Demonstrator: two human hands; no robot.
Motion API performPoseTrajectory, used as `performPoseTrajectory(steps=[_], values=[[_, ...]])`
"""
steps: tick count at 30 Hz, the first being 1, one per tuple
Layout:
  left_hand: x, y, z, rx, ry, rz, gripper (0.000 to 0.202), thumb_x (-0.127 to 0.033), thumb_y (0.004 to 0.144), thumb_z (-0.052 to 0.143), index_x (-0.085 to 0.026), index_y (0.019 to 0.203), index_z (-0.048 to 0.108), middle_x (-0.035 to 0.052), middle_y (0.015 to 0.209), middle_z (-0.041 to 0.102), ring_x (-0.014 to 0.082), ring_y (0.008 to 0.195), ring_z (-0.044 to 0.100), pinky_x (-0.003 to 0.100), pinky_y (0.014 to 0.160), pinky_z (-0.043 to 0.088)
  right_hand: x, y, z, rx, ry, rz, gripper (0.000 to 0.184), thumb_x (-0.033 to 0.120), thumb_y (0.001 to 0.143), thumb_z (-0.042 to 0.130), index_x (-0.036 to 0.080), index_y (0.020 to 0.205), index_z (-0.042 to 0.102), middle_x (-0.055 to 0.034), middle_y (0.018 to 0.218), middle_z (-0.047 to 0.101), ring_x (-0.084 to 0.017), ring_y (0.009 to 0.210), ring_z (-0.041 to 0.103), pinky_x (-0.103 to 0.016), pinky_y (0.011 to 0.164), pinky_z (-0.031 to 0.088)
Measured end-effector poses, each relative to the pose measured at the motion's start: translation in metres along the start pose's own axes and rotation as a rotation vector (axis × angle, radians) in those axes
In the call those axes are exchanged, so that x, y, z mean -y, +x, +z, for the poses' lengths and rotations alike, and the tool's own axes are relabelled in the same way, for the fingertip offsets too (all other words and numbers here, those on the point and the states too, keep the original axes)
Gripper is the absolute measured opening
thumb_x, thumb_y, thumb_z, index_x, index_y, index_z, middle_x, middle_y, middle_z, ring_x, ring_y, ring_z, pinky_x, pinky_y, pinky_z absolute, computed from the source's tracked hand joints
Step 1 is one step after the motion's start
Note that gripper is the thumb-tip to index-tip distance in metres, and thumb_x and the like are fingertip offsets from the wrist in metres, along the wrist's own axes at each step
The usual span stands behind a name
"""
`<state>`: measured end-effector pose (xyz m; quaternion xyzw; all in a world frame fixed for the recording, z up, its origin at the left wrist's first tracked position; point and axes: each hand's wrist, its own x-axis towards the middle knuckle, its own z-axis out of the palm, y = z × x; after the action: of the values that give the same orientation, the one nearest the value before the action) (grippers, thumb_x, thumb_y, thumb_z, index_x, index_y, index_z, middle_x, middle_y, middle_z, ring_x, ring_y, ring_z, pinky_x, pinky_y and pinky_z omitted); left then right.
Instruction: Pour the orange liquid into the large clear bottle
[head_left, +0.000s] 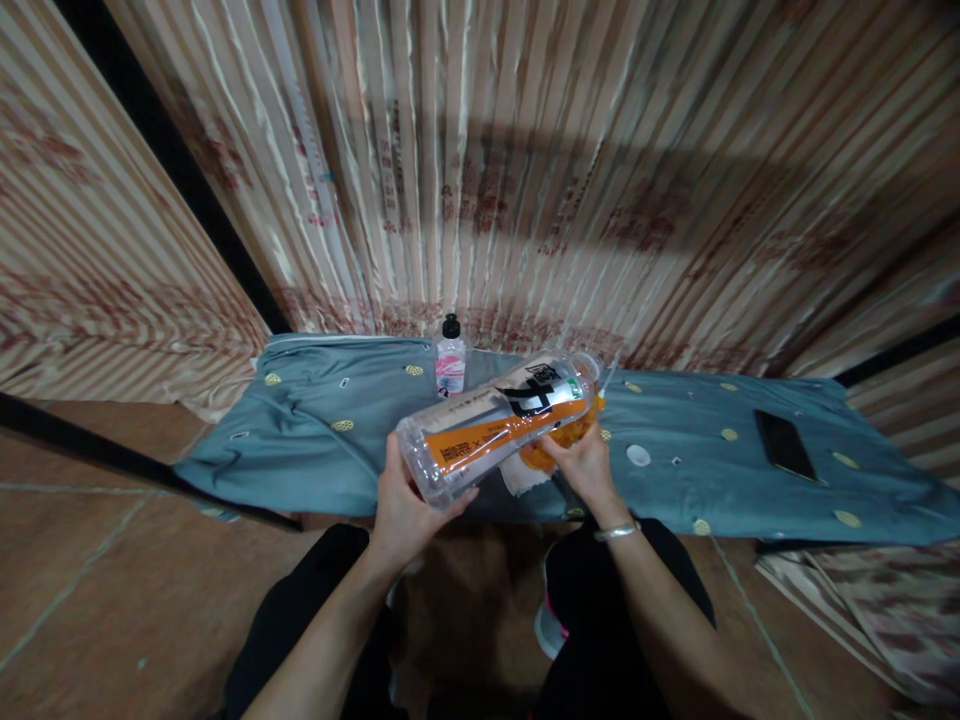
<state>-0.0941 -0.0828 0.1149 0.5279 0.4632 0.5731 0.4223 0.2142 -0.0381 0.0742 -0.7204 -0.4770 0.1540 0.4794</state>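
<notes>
A large clear plastic bottle (499, 420) with an orange and silver label lies tilted across both hands, its neck end up to the right. My left hand (409, 505) is wrapped round its base from below. At the neck end, my right hand (585, 465) is closed on an orange see-through container (574, 428), largely hidden behind the bottle and fingers. Its exact kind does not show. Below the bottle, near my right hand, is a crumpled white tissue-like piece (525, 476).
A small bottle with a black cap (450, 360) stands at the back of the bench covered in blue-green cloth (322, 430). To the right lie a white disc (638, 456) and a dark phone (784, 445). A pleated curtain (510, 190) hangs behind.
</notes>
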Motion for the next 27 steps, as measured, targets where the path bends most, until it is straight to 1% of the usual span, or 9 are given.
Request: performPoseTrajectory(steps=[2,5,8,10,12,15,19,22,27], values=[[-0.0004,0.0002,-0.0008,0.005,0.018,0.005,0.09,-0.054,0.063,0.119,-0.028,0.131,0.065,0.0081,0.121,0.093,0.0417,0.118,0.099,0.057,0.105,0.085,0.0004,-0.0002,-0.0001,-0.005,-0.002,-0.001,0.116,0.094,0.064,0.097,0.02,0.149,0.07,-0.029,0.135,0.094,-0.057,0.137,0.089,-0.073,0.117,0.073],[-0.0031,0.0004,-0.0013,0.011,0.034,0.003,0.089,-0.057,0.064,0.12,-0.029,0.13,0.067,0.0061,0.118,0.093,0.0398,0.115,0.099,0.053,0.101,0.086,0.0007,-0.0005,-0.0007,-0.009,-0.003,0.0,0.115,0.093,0.064,0.099,0.021,0.149,0.071,-0.0286,0.137,0.094,-0.057,0.136,0.089,-0.072,0.117,0.074],[-0.0064,0.0008,-0.0002,-0.009,0.005,-0.011,0.09,-0.058,0.06,0.122,-0.029,0.125,0.067,0.0051,0.114,0.094,0.0386,0.11,0.099,0.049,0.096,0.086,0.0011,-0.0004,-0.0015,-0.003,0.002,0.001,0.112,0.089,0.064,0.102,0.022,0.149,0.072,-0.0279,0.138,0.094,-0.056,0.134,0.09,-0.071,0.116,0.074],[-0.0082,0.0012,0.0007,-0.028,-0.015,-0.022,0.091,-0.059,0.058,0.122,-0.029,0.123,0.067,0.0051,0.112,0.094,0.0379,0.108,0.1,0.048,0.095,0.085,0.0018,-0.0001,-0.0019,0.007,0.002,0.011,0.114,0.088,0.063,0.102,0.02,0.15,0.072,-0.0292,0.137,0.094,-0.057,0.134,0.09,-0.071,0.116,0.074],[-0.0094,0.0015,0.0013,-0.034,-0.023,-0.026,0.09,-0.059,0.056,0.121,-0.029,0.121,0.066,0.0056,0.112,0.094,0.038,0.109,0.1,0.048,0.096,0.085,0.0026,0.0001,-0.002,0.012,0.0,0.022,0.115,0.087,0.063,0.101,0.018,0.15,0.071,-0.0306,0.137,0.094,-0.058,0.133,0.09,-0.072,0.116,0.074],[-0.0098,0.0014,0.0014,-0.025,-0.016,-0.024,0.087,-0.057,0.058,0.12,-0.029,0.12,0.066,0.0065,0.113,0.094,0.0389,0.111,0.099,0.05,0.099,0.085,0.0036,0.0004,-0.0019,0.009,-0.001,0.029,0.115,0.088,0.061,0.101,0.02,0.148,0.071,-0.0301,0.136,0.094,-0.058,0.132,0.09,-0.073,0.116,0.074],[-0.0088,0.0009,0.0002,-0.017,-0.011,-0.028,0.087,-0.056,0.06,0.121,-0.029,0.122,0.067,0.0051,0.114,0.093,0.0374,0.111,0.098,0.049,0.098,0.084,0.0035,0.0006,-0.0014,0.009,-0.009,0.035,0.115,0.09,0.061,0.1,0.019,0.148,0.072,-0.0312,0.137,0.093,-0.059,0.135,0.089,-0.074,0.116,0.074],[-0.0073,0.0009,-0.0009,-0.007,0.013,-0.017,0.086,-0.056,0.061,0.119,-0.028,0.124,0.067,0.0058,0.117,0.093,0.0375,0.112,0.098,0.049,0.099,0.084,0.0024,0.0004,-0.001,0.005,-0.008,0.03,0.116,0.088,0.063,0.102,0.017,0.15,0.072,-0.0321,0.14,0.092,-0.059,0.136,0.089,-0.073,0.116,0.074],[-0.0032,0.001,-0.0014,0.007,0.029,0.008,0.084,-0.053,0.064,0.119,-0.029,0.126,0.067,0.0077,0.119,0.094,0.0395,0.114,0.099,0.052,0.099,0.085,0.0003,0.0005,-0.0007,-0.006,-0.009,-0.004,0.114,0.087,0.065,0.102,0.019,0.151,0.073,-0.0283,0.137,0.094,-0.055,0.132,0.09,-0.07,0.113,0.075]])
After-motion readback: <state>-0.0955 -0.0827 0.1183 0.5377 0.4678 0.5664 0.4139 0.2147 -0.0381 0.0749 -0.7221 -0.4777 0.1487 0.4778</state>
